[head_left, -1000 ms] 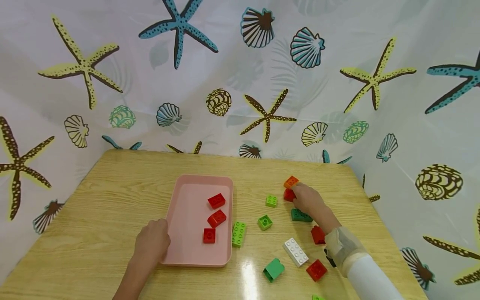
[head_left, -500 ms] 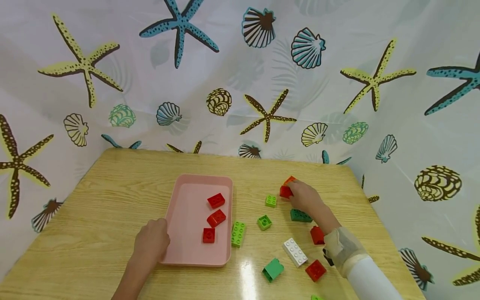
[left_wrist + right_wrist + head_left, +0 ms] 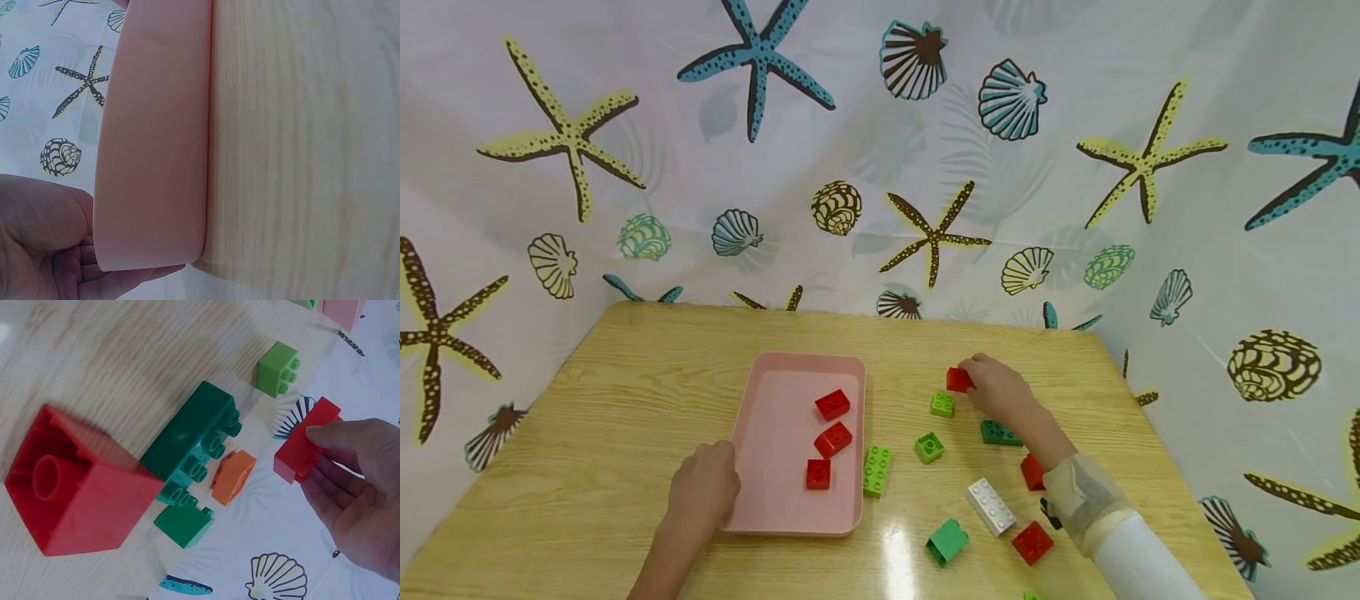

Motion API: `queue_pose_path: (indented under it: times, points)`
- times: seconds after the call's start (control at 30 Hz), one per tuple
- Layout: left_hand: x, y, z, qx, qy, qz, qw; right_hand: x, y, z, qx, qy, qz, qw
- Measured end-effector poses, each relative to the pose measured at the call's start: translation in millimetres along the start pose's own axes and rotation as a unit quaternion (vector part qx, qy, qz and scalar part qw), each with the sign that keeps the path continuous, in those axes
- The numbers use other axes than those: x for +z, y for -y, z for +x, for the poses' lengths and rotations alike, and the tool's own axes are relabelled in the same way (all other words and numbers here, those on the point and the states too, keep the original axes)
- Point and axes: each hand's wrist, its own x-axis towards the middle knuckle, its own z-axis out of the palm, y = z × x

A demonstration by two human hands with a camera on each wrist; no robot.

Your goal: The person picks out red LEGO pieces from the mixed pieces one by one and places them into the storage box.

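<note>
Thumb and fingers of my right hand (image 3: 1003,392) pinch a red brick (image 3: 957,380), which looks raised off the table in the right wrist view. A small lime brick (image 3: 942,404) lies just below it in the head view. My left hand (image 3: 703,481) holds the near left side of a pink tray (image 3: 775,496), fingers around its wall (image 3: 153,137) in the left wrist view. Three red bricks lie inside the tray, one of them near the front (image 3: 818,474). An orange brick (image 3: 234,476) shows in the right wrist view; in the head view the right hand hides it.
Around the right forearm lie a dark green brick (image 3: 1000,432), red bricks (image 3: 1032,543), a white brick (image 3: 991,506) and a green brick (image 3: 947,542). A long lime brick (image 3: 876,471) lies against the tray's right side. A patterned cloth (image 3: 820,108) hangs behind the table.
My right hand has moved left with the red brick, away from beside the orange brick, which it now covers in the head view. The left hand and tray stay put.
</note>
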Motion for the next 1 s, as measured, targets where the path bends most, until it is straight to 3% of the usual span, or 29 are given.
queue_pose_path:
  times: [0.47, 1.0]
  points:
    - [0.5, 0.4, -0.3, -0.007, 0.009, -0.004, 0.9999, -4.6, 18.8, -1.6, -0.031, -0.011, -0.008, 0.999]
    - [1.2, 1.3, -0.1, 0.007, -0.009, -0.005, 0.9999, -13.9, 46.7, 0.5, -0.061, -0.016, -0.024, 0.998]
